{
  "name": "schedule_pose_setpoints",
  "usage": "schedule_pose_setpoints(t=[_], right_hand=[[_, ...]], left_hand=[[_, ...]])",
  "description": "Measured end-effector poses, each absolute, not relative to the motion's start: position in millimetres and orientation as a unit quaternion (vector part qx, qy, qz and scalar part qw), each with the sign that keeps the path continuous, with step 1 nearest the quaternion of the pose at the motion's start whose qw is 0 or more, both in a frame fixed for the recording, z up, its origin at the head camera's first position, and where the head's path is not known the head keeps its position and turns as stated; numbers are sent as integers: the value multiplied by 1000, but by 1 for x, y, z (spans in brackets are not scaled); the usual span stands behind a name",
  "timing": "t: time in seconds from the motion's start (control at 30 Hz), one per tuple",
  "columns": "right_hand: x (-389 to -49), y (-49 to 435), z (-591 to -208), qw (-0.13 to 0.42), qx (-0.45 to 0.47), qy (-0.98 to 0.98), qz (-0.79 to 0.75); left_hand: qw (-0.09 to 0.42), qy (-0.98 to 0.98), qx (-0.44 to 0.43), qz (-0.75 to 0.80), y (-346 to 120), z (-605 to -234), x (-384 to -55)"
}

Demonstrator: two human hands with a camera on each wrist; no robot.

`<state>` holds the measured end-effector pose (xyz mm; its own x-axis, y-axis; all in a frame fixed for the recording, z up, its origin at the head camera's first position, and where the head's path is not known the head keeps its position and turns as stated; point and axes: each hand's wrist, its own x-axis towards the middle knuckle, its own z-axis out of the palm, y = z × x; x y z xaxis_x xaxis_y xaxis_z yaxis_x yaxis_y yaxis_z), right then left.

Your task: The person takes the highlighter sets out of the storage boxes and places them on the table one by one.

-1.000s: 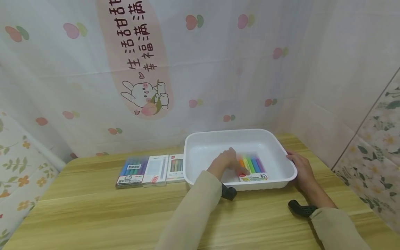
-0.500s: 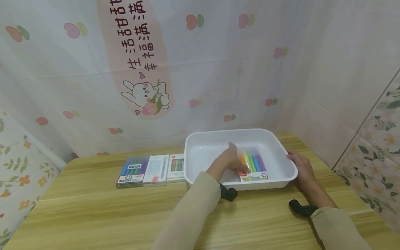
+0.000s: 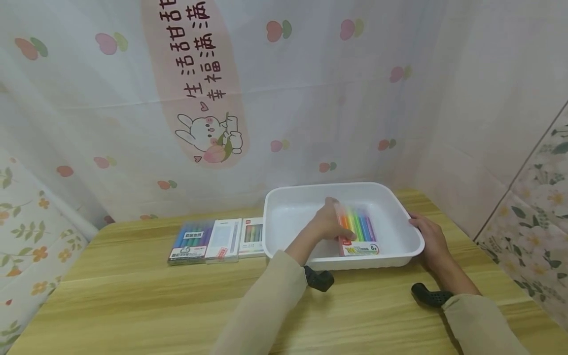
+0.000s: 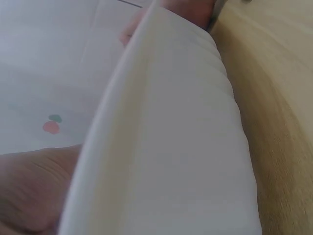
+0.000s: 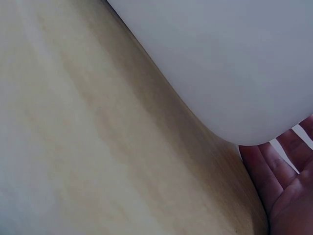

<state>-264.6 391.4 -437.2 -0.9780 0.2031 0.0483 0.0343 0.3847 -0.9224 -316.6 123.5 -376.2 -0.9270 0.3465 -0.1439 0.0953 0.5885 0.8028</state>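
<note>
A white plastic tray (image 3: pixel 288 212) stands on the wooden table. Inside its right half is a clear pack of rainbow-coloured pens (image 3: pixel 361 229) with a white printed label at the near end. My left hand (image 3: pixel 324 222) reaches over the near rim and grips the pack's left side, thumb across the front; its other fingers are mostly hidden. At the tray's right end my right hand (image 3: pixel 428 239) holds the rim. In the right wrist view, that hand's fingers (image 5: pixel 266 171) lie against the tray's outer wall. The left wrist view shows the near wall (image 4: pixel 186 127) close up.
Left of the tray lie a pack of blue-to-purple pens (image 3: pixel 192 241), a pale flat box (image 3: pixel 223 240) and a white box with pens pictured or showing (image 3: pixel 251 238), side by side. A patterned curtain (image 3: pixel 310 98) hangs behind the table (image 3: pixel 177 305).
My left hand has shifted slightly, and the pack's far end has risen a little with it. The right hand stays at the rim. The head view has turned slightly left.
</note>
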Motion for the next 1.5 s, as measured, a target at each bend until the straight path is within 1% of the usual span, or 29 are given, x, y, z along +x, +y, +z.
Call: schedule_pose_setpoints(t=[0.2, 0.47, 0.67, 1.0, 1.23, 1.5], right_hand=[[-267, 392, -438, 73, -66, -833, 545], [-267, 393, -440, 82, -62, -831, 547], [-267, 392, -439, 78, -62, -838, 536], [-267, 392, -439, 88, -57, -835, 541], [-265, 390, -437, 80, -63, -841, 532], [-265, 392, -438, 79, -65, -848, 520]], left_hand=[[118, 870, 132, 460, 113, -370, -309], [62, 868, 147, 471, 90, -362, -297], [22, 858, 159, 488, 76, -359, -289], [-2, 837, 171, 520, 55, -347, -274], [-21, 806, 183, 562, 28, -341, -263], [-40, 789, 149, 595, -14, -337, -253]])
